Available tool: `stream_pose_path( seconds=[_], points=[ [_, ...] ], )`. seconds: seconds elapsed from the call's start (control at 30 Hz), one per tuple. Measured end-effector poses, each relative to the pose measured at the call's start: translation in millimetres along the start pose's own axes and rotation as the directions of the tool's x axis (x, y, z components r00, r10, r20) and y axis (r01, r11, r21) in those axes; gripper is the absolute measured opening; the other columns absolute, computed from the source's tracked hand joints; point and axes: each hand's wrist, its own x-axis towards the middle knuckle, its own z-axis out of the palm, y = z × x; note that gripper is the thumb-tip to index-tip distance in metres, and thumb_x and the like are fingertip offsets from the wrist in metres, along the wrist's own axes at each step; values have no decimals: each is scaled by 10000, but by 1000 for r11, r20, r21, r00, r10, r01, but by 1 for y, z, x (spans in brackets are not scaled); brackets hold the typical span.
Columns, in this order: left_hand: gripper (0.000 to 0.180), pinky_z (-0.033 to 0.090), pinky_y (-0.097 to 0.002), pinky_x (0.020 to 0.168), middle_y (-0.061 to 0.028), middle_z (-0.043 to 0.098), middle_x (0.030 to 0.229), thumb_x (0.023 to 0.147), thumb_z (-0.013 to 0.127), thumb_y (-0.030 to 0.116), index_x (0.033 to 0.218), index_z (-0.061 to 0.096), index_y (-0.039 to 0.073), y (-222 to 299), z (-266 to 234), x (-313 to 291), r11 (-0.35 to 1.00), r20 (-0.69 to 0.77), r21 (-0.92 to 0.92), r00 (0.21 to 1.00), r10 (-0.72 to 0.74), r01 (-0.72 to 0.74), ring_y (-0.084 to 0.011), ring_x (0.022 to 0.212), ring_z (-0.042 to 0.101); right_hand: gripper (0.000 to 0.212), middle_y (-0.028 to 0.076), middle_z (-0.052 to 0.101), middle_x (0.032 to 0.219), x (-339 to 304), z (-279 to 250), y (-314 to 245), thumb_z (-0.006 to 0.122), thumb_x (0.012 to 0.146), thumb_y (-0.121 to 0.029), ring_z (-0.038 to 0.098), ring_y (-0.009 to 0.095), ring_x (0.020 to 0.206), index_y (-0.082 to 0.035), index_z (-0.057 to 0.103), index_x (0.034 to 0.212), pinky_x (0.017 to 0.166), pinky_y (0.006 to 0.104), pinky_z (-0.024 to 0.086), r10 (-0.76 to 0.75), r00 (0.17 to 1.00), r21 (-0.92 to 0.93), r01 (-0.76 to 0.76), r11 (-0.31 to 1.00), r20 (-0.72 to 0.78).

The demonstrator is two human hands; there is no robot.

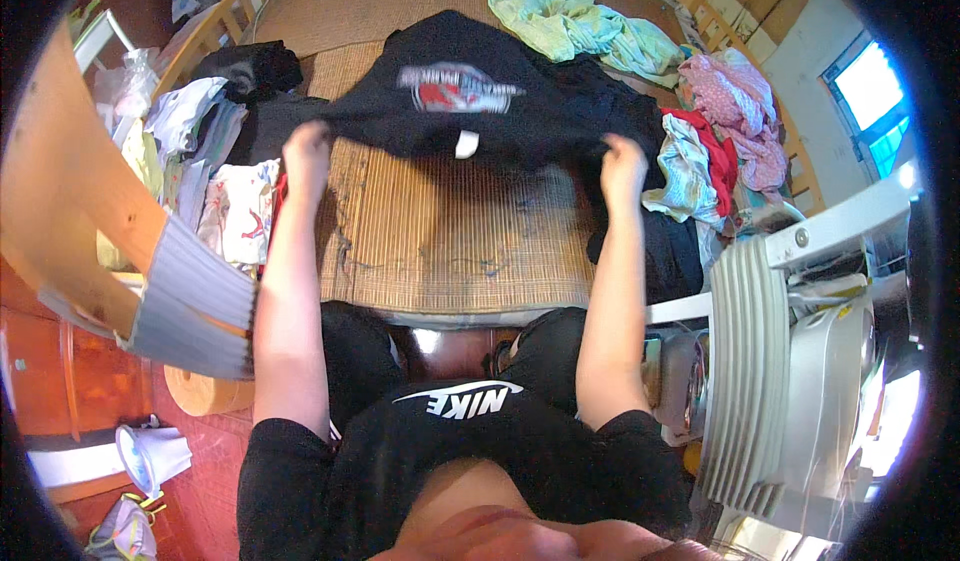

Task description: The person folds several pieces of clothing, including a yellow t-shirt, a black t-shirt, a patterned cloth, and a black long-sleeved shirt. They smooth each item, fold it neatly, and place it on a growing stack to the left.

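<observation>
A black T-shirt (440,56) with a red and white print is stretched out over the bed in front of me. A white tag (466,144) shows near its closest edge. My left hand (307,148) is closed on the left side of that edge, and my right hand (622,164) pinches the right side. Between my hands the cloth hangs above the woven mat (440,231) and blurs slightly at its edge. Whether its far end rests on the mat cannot be told.
Folded clothes (240,206) and dark garments (250,71) are stacked on the left. Right of the shirt lie a pale green cloth (585,31), a pink dotted cloth (735,96) and a black garment (660,251). A white frame (850,221) stands close on my right.
</observation>
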Motion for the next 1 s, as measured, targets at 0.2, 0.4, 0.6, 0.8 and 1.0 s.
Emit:
stream_pose_path(
  seconds=[0.2,0.4,0.6,0.8,1.0],
  points=[
    [203,483,-398,753,-217,609,840,690,521,13,841,655,39,-4,-3,-133,940,695,308,640,-328,147,-359,820,597,188,163,623,917,-110,34,59,598,683,-64,585,307,897,-65,677,853,815,355,460,296,770,-345,-105,933,565],
    [183,500,-397,748,-204,618,904,688,619,117,825,648,-1,8,-26,-152,869,869,472,249,-429,-149,-325,857,607,256,149,628,938,-120,29,52,716,676,-233,604,289,882,-77,673,874,781,352,479,369,128,-390,373,842,921],
    [393,493,-382,752,-176,628,926,673,708,339,888,645,15,25,-30,-137,844,831,527,148,-537,101,-293,892,607,276,162,607,1005,-123,33,19,680,691,-191,593,309,926,-21,642,904,791,405,479,477,272,-534,203,821,836],
    [500,505,-388,690,-186,555,958,625,750,302,966,496,39,13,-17,-132,795,595,604,631,-497,56,-320,821,612,277,195,602,917,-172,73,-97,630,724,-228,573,338,896,-14,594,896,759,419,467,-267,302,169,314,934,915],
    [402,502,-394,712,-158,498,1012,682,669,184,1015,471,76,-2,4,-137,749,643,644,640,-421,-155,-294,948,552,434,150,525,876,-263,106,-157,676,679,-301,569,280,826,-20,505,963,590,363,525,-464,345,156,641,751,816]
  ],
)
